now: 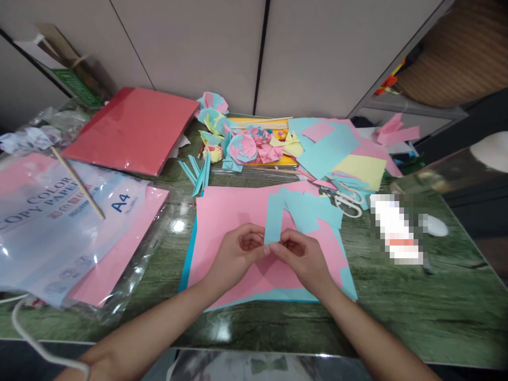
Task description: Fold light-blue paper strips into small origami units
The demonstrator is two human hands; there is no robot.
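Note:
Between my hands a light blue paper strip [273, 217] stands up, pinched at its lower end. My left hand [242, 246] grips the strip's lower left edge with thumb and curled fingers. On the other side my right hand [301, 254] pinches the lower right corner, the thumbs almost touching. Both hands are above a pink paper sheet [226, 211], which lies on blue sheets. Cut light blue paper pieces [309, 209] rest on the sheet's upper right. White-handled scissors [349, 203] lie just beyond them, their blades partly covered by paper scraps.
Folded paper flowers [243, 148] cluster at the back, beside coloured paper sheets [329, 145]. Narrow blue strips [201, 174] lie left of them. A red folder-like pack [135, 129] and a plastic copy paper bag [71, 222] with a stick [79, 182] occupy the left. A white mouse [435, 226] sits right.

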